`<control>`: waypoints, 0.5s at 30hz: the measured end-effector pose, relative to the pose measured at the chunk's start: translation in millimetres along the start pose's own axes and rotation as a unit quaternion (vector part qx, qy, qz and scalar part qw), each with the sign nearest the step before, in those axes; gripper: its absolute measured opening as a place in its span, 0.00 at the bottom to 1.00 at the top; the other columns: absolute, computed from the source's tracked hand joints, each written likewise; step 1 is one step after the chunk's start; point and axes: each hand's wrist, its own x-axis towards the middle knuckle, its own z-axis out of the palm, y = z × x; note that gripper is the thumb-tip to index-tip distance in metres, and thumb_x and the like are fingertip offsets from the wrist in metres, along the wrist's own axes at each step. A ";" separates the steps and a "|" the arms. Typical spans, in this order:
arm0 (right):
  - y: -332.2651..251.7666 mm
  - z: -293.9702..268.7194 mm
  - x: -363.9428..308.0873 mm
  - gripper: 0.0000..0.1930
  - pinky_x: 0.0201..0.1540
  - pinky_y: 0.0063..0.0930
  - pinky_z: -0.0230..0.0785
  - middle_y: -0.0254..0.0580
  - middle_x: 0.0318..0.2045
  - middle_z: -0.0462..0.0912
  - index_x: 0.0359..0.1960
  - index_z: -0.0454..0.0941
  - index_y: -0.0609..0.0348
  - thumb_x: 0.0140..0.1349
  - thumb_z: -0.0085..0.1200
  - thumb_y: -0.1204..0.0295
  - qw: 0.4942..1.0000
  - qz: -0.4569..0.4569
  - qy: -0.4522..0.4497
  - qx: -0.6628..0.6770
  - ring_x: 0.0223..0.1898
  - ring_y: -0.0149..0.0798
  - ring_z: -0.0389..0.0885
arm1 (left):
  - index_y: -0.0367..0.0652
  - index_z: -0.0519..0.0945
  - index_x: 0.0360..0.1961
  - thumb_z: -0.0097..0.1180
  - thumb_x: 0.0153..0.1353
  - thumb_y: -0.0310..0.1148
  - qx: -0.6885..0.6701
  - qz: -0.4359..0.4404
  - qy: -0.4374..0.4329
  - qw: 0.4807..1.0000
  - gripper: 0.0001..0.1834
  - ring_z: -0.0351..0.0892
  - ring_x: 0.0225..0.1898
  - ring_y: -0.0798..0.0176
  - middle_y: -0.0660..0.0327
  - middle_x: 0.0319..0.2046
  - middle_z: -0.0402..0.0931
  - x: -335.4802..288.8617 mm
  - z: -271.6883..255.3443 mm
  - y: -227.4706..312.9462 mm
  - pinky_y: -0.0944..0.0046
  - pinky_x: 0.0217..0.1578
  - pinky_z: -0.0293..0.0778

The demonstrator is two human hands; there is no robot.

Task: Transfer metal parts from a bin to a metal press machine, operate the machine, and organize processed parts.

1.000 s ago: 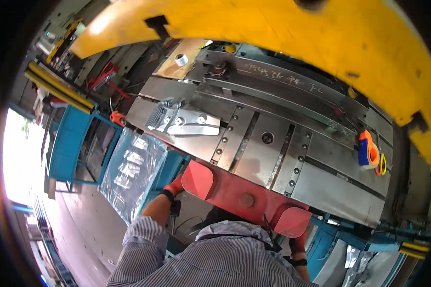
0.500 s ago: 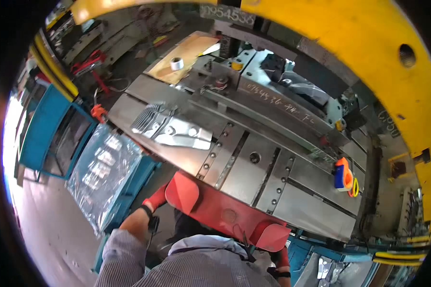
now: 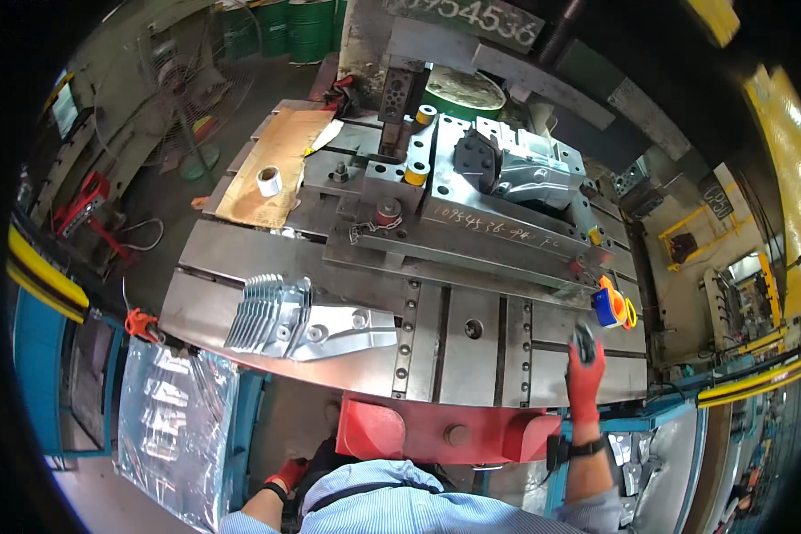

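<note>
My right hand (image 3: pixel 585 367), in a red glove with dark fingers, reaches over the right part of the slotted steel press bed (image 3: pixel 474 369). Its fingers stretch forward and appear to hold nothing. Just beyond them stands a blue and orange holder with a yellow ring (image 3: pixel 610 307), apart from the hand. Low at the left is my left hand (image 3: pixel 289 473), also red-gloved, beside the red control box (image 3: pixel 454 434); its fingers are partly hidden. On the lower die (image 3: pixel 498 222) rests a formed metal part (image 3: pixel 540 181). Several nested silver stampings (image 3: pixel 310 327) lie on the bed's left side.
A white tape roll (image 3: pixel 269 182) lies on brown cardboard (image 3: pixel 249 200) at the back left. The upper die (image 3: pixel 543 76) hangs over the lower one. Yellow guard bars (image 3: pixel 756 383) flank the bed. Plastic-covered stock (image 3: pixel 173 418) stands low left, and a bin of metal parts (image 3: pixel 636 463) low right.
The view has turned and looks farther ahead. My right hand has left the red box's right end and reached forward over the bed. My left hand has come down from the box's left end.
</note>
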 end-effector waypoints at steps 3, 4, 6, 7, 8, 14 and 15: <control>-58.5 58.0 70.3 0.23 0.54 0.40 0.67 0.52 0.45 0.80 0.51 0.74 0.63 0.55 0.63 0.67 0.979 -0.177 0.060 -0.077 0.49 0.52 0.77 | 0.41 0.79 0.48 0.41 0.65 0.53 0.013 -0.029 -0.004 0.999 0.28 0.73 0.56 0.44 0.43 0.50 0.76 -8.9 -27.5 13.3 0.52 0.54 0.69; -75.6 70.8 93.9 0.22 0.53 0.41 0.68 0.53 0.45 0.80 0.49 0.75 0.63 0.55 0.63 0.65 0.977 -0.187 0.048 -0.094 0.49 0.53 0.77 | 0.44 0.78 0.50 0.43 0.63 0.54 -0.024 -0.034 -0.038 0.998 0.27 0.72 0.56 0.42 0.44 0.50 0.76 -19.0 -48.3 46.9 0.52 0.54 0.69; -123.3 93.7 140.5 0.23 0.51 0.43 0.69 0.54 0.44 0.79 0.46 0.75 0.63 0.54 0.63 0.61 0.973 -0.190 0.017 -0.131 0.48 0.54 0.77 | 0.44 0.78 0.49 0.44 0.63 0.54 -0.001 -0.018 0.002 1.000 0.27 0.73 0.55 0.42 0.44 0.50 0.76 -3.5 -51.5 26.6 0.52 0.53 0.69; -142.1 105.7 161.4 0.23 0.50 0.44 0.69 0.55 0.44 0.79 0.45 0.75 0.63 0.54 0.63 0.58 0.971 -0.176 -0.004 -0.160 0.48 0.55 0.77 | 0.44 0.78 0.49 0.45 0.63 0.55 0.007 -0.011 0.021 1.000 0.27 0.73 0.55 0.42 0.45 0.50 0.76 7.2 -44.4 12.8 0.52 0.53 0.69; -154.1 120.3 180.7 0.25 0.49 0.45 0.69 0.55 0.44 0.79 0.44 0.75 0.63 0.54 0.62 0.55 0.967 -0.168 -0.016 -0.192 0.48 0.55 0.77 | 0.44 0.79 0.48 0.45 0.64 0.53 0.021 0.001 0.065 0.998 0.25 0.74 0.53 0.42 0.45 0.47 0.78 12.8 -38.4 3.1 0.51 0.51 0.71; -200.9 152.8 252.9 0.33 0.51 0.44 0.71 0.57 0.47 0.80 0.47 0.75 0.65 0.58 0.52 0.43 0.928 -0.009 -0.091 -0.361 0.51 0.54 0.78 | 0.42 0.80 0.44 0.46 0.66 0.46 -0.089 -0.007 0.159 0.983 0.20 0.78 0.49 0.44 0.46 0.42 0.80 -15.3 -17.2 23.7 0.53 0.46 0.74; -201.5 159.6 259.2 0.32 0.50 0.45 0.71 0.56 0.46 0.81 0.46 0.76 0.64 0.58 0.51 0.43 0.919 -0.016 -0.094 -0.382 0.50 0.54 0.79 | 0.42 0.80 0.43 0.46 0.66 0.46 -0.081 0.007 0.179 0.980 0.20 0.78 0.49 0.44 0.46 0.42 0.80 -22.9 -10.6 19.5 0.52 0.45 0.74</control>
